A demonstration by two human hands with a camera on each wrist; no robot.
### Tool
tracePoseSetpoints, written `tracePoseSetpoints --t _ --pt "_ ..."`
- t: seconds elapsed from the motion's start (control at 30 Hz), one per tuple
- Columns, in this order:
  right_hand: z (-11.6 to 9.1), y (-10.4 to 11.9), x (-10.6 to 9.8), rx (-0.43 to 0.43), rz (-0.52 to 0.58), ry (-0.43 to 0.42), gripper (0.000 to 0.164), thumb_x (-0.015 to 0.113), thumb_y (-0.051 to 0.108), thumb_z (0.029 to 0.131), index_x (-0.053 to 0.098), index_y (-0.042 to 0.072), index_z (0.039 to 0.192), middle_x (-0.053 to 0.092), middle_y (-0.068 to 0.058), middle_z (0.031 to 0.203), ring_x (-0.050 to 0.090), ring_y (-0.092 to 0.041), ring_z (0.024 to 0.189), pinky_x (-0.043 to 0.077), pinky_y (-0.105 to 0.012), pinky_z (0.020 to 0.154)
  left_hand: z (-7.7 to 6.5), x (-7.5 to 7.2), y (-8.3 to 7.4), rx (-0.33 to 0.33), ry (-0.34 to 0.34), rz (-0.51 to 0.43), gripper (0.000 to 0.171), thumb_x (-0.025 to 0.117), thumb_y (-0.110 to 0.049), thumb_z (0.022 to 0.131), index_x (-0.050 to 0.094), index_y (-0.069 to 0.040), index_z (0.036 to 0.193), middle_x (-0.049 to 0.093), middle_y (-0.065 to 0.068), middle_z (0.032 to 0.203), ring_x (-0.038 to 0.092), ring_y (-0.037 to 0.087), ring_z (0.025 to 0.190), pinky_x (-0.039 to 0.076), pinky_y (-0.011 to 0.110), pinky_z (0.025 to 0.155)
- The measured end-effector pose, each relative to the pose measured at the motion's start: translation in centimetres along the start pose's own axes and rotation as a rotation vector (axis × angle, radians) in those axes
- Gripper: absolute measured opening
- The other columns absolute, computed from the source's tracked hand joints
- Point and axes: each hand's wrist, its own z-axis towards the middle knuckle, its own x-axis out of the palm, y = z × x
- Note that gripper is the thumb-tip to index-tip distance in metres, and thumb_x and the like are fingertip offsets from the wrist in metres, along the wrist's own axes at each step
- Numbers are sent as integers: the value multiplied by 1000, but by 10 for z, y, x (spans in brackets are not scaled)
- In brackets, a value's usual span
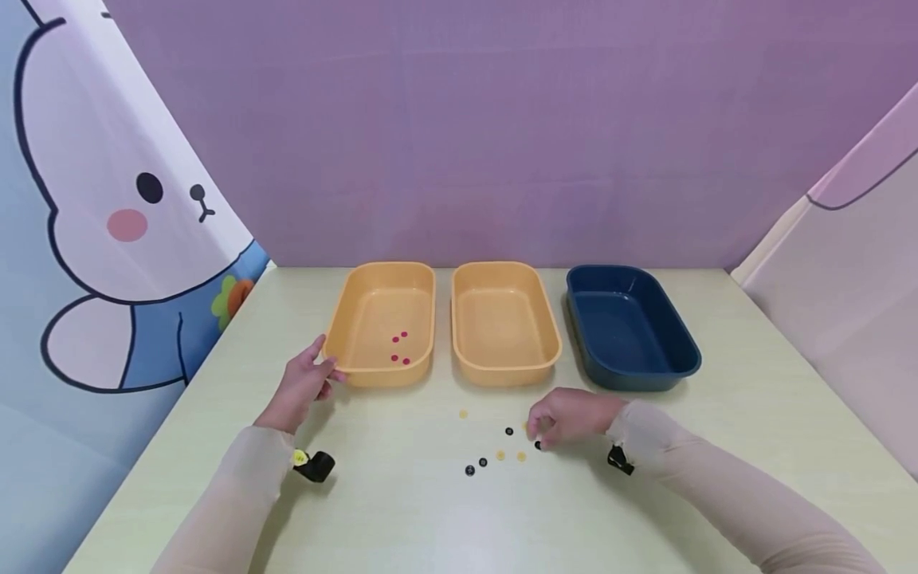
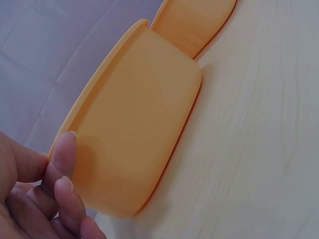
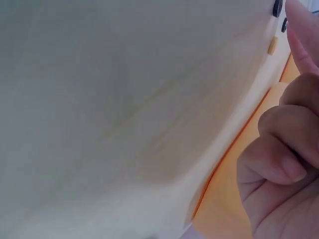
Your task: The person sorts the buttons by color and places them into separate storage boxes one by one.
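Note:
With thumb and fingers, my left hand [image 1: 304, 381] grips the front left corner of the left yellow tray [image 1: 380, 376]. Its fingers [image 2: 64, 154] lie against the outer wall just under the rim in the left wrist view. Several dark pink buttons [image 1: 395, 340] lie inside that tray. My right hand [image 1: 570, 414] is low over the table, thumb and index fingertips right by a black button [image 1: 538, 446] and a partly hidden yellow button [image 1: 526, 426]. In the right wrist view its index finger [image 3: 303, 35] points out straight beside a black button [image 3: 277, 8], the other fingers curled.
Loose on the table in front of the trays lie more black buttons [image 1: 469, 470] and yellow buttons [image 1: 500, 455]. A second yellow tray [image 1: 505, 375] stands in the middle, a dark blue tray [image 1: 638, 381] to its right. A purple cloth backdrop [image 1: 459, 143] rises behind.

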Motion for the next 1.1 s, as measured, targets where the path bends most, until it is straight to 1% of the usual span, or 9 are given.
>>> tracePoseSetpoints --t 0.13,0.27,0.4,0.53,0.7,0.93,1.1 --pt "1 2 2 -17 -68 3 11 75 10 80 70 16 87 64 14 83 49 -2 70 44 -25 68 0 0 -1 -1 0 -9 62 41 -15 103 6 -11 154 61 -11 65 42 7 51 39 21 53" --pt "2 6 1 -15 -141 5 12 75 12 80 70 17 88 64 14 86 50 -1 73 45 -25 70 1 -1 -1 -3 -4 -13 62 41 -15 103 6 -12 154 61 -11 65 42 7 51 39 21 54" --pt "2 10 1 -2 -173 8 12 76 13 79 69 18 88 64 14 85 51 -2 74 45 -26 72 1 -1 -1 -11 -9 -7 62 41 -15 103 6 -12 154 61 -11 66 42 8 52 40 21 55" --pt "2 10 2 10 -218 -2 12 77 14 79 68 18 85 64 14 84 52 -2 75 46 -27 73 1 -1 -1 -24 -11 -2 62 40 -16 103 6 -13 154 61 -10 67 42 9 53 40 21 55" --pt "3 7 4 12 -214 -10 13 77 14 79 66 18 82 63 14 83 53 -3 76 47 -28 75 1 0 -1 -26 -7 -3 62 40 -16 104 6 -13 154 61 -10 67 42 9 53 40 21 55" --pt "3 3 5 44 -183 -16 18 77 15 78 61 22 75 60 18 79 53 -2 76 46 -30 76 0 0 -1 -17 -6 3 61 40 -14 103 6 -11 154 61 -10 66 41 8 52 39 21 54" --pt "2 2 1 13 -166 -20 18 73 13 83 60 21 73 59 17 76 52 -1 74 46 -27 74 -1 0 -2 -25 -12 7 61 40 -15 103 6 -12 154 61 -9 66 42 9 53 39 21 55"
